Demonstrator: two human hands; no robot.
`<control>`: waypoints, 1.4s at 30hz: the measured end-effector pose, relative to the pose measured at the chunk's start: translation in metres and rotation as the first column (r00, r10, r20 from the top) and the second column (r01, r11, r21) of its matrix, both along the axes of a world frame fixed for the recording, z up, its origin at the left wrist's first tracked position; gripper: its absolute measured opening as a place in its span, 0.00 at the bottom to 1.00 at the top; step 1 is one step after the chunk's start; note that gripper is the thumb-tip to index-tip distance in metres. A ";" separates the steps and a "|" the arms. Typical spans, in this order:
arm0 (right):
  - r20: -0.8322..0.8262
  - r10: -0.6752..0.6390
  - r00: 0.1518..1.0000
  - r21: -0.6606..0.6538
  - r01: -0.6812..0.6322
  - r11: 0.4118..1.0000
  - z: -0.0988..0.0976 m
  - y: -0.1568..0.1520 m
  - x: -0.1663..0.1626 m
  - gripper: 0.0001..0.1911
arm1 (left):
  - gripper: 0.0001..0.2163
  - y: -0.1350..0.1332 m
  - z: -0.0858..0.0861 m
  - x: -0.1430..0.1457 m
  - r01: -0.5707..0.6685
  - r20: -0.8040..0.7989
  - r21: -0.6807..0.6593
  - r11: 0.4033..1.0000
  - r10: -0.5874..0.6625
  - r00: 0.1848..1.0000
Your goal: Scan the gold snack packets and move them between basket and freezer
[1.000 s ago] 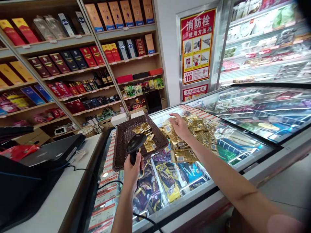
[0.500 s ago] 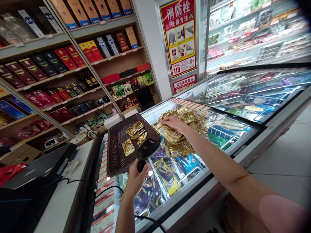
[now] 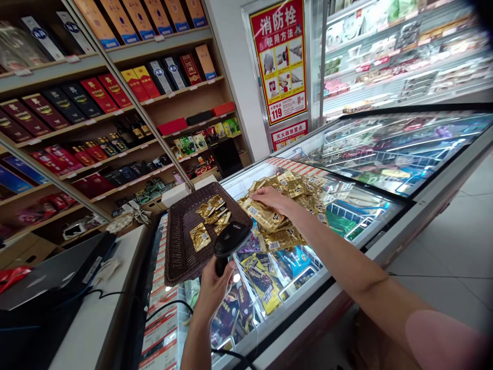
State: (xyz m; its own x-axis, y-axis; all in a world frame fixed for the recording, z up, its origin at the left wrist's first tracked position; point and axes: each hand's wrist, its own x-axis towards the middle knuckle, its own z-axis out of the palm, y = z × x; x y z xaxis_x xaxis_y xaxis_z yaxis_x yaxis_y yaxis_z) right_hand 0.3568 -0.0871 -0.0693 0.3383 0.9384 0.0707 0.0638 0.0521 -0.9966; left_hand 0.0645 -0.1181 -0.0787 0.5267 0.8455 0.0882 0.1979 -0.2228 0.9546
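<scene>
While gripping a black scanner (image 3: pixel 232 239) firmly by its handle in the left hand (image 3: pixel 214 285), touching a pile of gold packets (image 3: pixel 265 217) with the right hand (image 3: pixel 271 199), at two o'clock from the scanner, on a glass-topped freezer (image 3: pixel 385 247). Narrow at the right fingertips; impossible to tell whether pinching a packet or only pressing on one. At ten o'clock from the scanner, a brown basket (image 3: pixel 179 241) with a few more gold packets inside. Further off towards eleven, shelves (image 3: pixel 185 90) of boxes; towards one, a red poster (image 3: pixel 280 64).
</scene>
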 end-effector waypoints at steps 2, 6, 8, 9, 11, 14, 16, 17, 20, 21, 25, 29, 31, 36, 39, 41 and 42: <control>0.044 -0.027 0.999 0.006 0.027 1.000 0.001 0.001 -0.002 0.20 | 0.21 -0.002 0.001 0.002 -0.028 0.028 -0.006 1.000 0.029 0.999; 0.220 -0.197 0.956 0.121 0.174 0.977 0.006 0.003 0.006 0.20 | 0.21 -0.004 0.005 0.005 -0.108 0.119 0.019 0.994 0.105 0.987; 0.277 -0.326 0.904 0.165 0.289 0.943 0.010 0.000 0.023 0.20 | 0.22 -0.004 0.007 0.007 -0.170 0.177 0.026 0.985 0.162 0.971; 0.311 -0.413 0.856 0.171 0.377 0.910 0.012 -0.004 0.034 0.19 | 0.22 -0.003 0.009 0.007 -0.194 0.196 0.022 0.981 0.186 0.963; 0.400 -0.605 0.689 0.160 0.597 0.786 0.015 -0.014 0.059 0.18 | 0.23 -0.003 0.011 0.007 -0.238 0.217 0.015 0.971 0.229 0.949; 0.526 -0.716 0.460 0.065 0.817 0.573 0.012 -0.026 0.092 0.20 | 0.24 -0.002 0.014 0.007 -0.289 0.246 0.014 0.957 0.277 0.929; 0.578 -0.668 0.470 -0.002 0.819 0.574 0.006 -0.029 0.104 0.20 | 0.24 -0.002 0.015 0.007 -0.310 0.259 0.012 0.951 0.297 0.919; 0.592 -0.633 0.498 -0.025 0.797 0.604 0.002 -0.027 0.107 0.20 | 0.24 -0.002 0.015 0.007 -0.314 0.258 0.010 0.949 0.301 0.918; 0.616 -0.557 0.557 -0.023 0.720 0.694 -0.009 -0.019 0.106 0.27 | 0.24 -0.003 0.014 0.008 -0.304 0.250 0.000 0.953 0.294 0.923; 0.626 -0.548 0.555 0.012 0.696 0.718 -0.013 -0.015 0.105 0.29 | 0.24 -0.003 0.014 0.008 -0.301 0.253 -0.004 0.954 0.292 0.922; 0.671 -0.507 0.541 0.145 0.575 0.805 -0.023 -0.006 0.100 0.28 | 0.25 -0.002 0.011 0.007 -0.301 0.269 -0.013 0.954 0.293 0.918; 0.708 -0.442 0.551 0.135 0.509 0.850 -0.025 -0.005 0.099 0.25 | 0.24 0.001 0.011 0.005 -0.327 0.312 -0.008 0.945 0.313 0.897; 0.728 -0.429 0.534 0.141 0.496 0.857 -0.024 -0.006 0.097 0.24 | 0.23 0.003 0.013 0.002 -0.352 0.341 -0.014 0.936 0.335 0.878; 0.737 -0.477 0.478 0.279 0.428 0.860 -0.016 0.007 0.068 0.21 | 0.22 0.009 0.020 -0.008 -0.494 0.441 -0.080 0.866 0.475 0.762; 0.784 -0.361 0.505 0.268 0.249 0.931 -0.005 0.032 0.021 0.17 | 0.23 0.014 0.020 -0.015 -0.579 0.489 -0.168 0.797 0.578 0.653; 0.853 -0.184 0.488 0.164 0.085 0.983 0.003 0.054 -0.020 0.15 | 0.24 0.016 0.018 -0.018 -0.584 0.516 -0.215 0.783 0.599 0.612; 0.884 -0.086 0.459 0.086 0.021 0.996 0.007 0.067 -0.042 0.15 | 0.24 0.016 0.017 -0.018 -0.588 0.524 -0.228 0.776 0.607 0.598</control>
